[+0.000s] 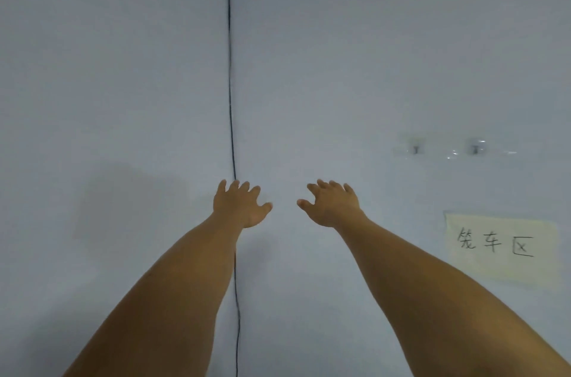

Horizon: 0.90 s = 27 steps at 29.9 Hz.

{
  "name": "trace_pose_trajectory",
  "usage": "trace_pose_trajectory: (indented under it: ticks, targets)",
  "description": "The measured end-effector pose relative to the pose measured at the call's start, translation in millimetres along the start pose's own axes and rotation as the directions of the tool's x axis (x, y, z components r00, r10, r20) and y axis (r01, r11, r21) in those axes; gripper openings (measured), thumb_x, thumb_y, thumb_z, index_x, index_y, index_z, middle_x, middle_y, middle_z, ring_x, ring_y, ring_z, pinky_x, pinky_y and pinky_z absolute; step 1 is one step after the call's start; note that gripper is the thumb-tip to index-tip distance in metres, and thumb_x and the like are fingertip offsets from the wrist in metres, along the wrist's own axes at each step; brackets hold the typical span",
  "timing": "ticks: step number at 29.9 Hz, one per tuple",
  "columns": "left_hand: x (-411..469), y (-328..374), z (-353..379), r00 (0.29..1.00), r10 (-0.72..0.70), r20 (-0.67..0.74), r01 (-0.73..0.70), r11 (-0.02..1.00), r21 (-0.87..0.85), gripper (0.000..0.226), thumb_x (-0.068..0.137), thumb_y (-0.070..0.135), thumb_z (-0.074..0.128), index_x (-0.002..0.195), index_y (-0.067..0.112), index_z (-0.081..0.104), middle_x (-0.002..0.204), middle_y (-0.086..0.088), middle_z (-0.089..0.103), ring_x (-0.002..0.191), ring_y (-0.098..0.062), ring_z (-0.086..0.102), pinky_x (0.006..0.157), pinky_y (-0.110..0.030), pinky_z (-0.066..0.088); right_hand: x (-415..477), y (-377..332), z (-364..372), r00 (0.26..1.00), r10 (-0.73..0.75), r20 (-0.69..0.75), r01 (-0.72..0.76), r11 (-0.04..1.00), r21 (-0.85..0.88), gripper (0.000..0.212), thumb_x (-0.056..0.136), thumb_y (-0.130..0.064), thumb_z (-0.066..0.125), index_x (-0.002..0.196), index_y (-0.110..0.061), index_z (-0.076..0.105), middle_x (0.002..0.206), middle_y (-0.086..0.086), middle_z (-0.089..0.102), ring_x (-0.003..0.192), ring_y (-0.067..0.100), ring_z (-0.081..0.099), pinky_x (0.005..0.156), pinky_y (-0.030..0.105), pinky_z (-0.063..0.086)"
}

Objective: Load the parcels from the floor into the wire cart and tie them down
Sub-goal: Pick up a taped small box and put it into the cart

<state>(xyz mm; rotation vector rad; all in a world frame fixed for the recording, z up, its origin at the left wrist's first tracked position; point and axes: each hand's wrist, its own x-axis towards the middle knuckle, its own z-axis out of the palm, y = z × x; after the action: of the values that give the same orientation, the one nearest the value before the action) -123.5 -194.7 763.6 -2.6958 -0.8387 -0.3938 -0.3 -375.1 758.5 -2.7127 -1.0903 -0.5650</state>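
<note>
Listener: Hands first, please. How do they lie?

Describer: Both reach forward at the same height, backs to the camera. The left hand point(239, 203) has its fingers spread and a little bent, with the thumb out to the right. The right hand point(332, 203) mirrors it, fingers fanned and slightly curled, thumb out to the left. Neither holds anything. The thumbs point at each other across a gap. I cannot tell whether the fingertips touch the wall.

Listener: And behind them?

Describer: Bare forearms point(173, 299) run back to the bottom corners. A thin dark cable point(230, 83) drops down a room corner, passes behind the left hand and shows again beside that forearm. A plain pale wall point(108, 67) fills either side. A soft shadow point(139, 200) lies left of the left hand.

Listener: Anything on the wall?

Describer: To the right, well apart from the right hand, are two clear hooks point(415, 146) side by side. Below them is a pale yellow paper sign point(500, 245) with three handwritten characters, 笼车区.

Listener: Where are the parcels and cart?

Describer: I cannot tell; this view takes in only wall.
</note>
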Motion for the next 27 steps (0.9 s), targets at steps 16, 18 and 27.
trace_pose_trajectory:
  ticks: [16,18,27]
  targets:
    - [137.0,111.1,65.5,0.911,0.404,-0.080,-0.412,0.884,-0.220,0.077,0.102,0.070,0.017,0.165,0.028,0.015,0.174,-0.001,0.010,0.160,-0.026,0.006,0.128,-0.051,-0.001,24.3,87.4,56.0,0.905,0.418,-0.077,-0.423,0.904,-0.063,0.071,0.102,-0.068,0.028,0.162,-0.031,0.023,0.171,-0.002,0.017,0.157,0.025,0.015,0.127,0.050,0.010]
    - [145.8,114.0,84.2,0.901,0.428,-0.075,-0.433,0.870,-0.236,0.077,0.101,0.071,0.018,0.165,0.027,0.015,0.174,-0.001,0.011,0.160,-0.026,0.007,0.128,-0.051,-0.001,28.6,85.7,74.8,0.898,0.436,-0.063,-0.439,0.897,-0.058,0.072,0.101,-0.068,0.029,0.162,-0.030,0.023,0.171,-0.001,0.019,0.157,0.025,0.017,0.127,0.050,0.011]
    - [158.7,148.5,243.1,0.892,0.431,0.136,-0.329,0.826,-0.458,0.081,0.102,0.068,0.029,0.165,0.018,0.018,0.171,-0.004,0.021,0.158,-0.026,0.018,0.129,-0.048,0.008,34.9,92.5,223.2,0.851,0.505,0.143,-0.517,0.854,0.064,0.076,0.101,-0.066,0.035,0.158,-0.017,0.029,0.162,0.002,0.038,0.150,0.025,0.034,0.123,0.044,0.024]
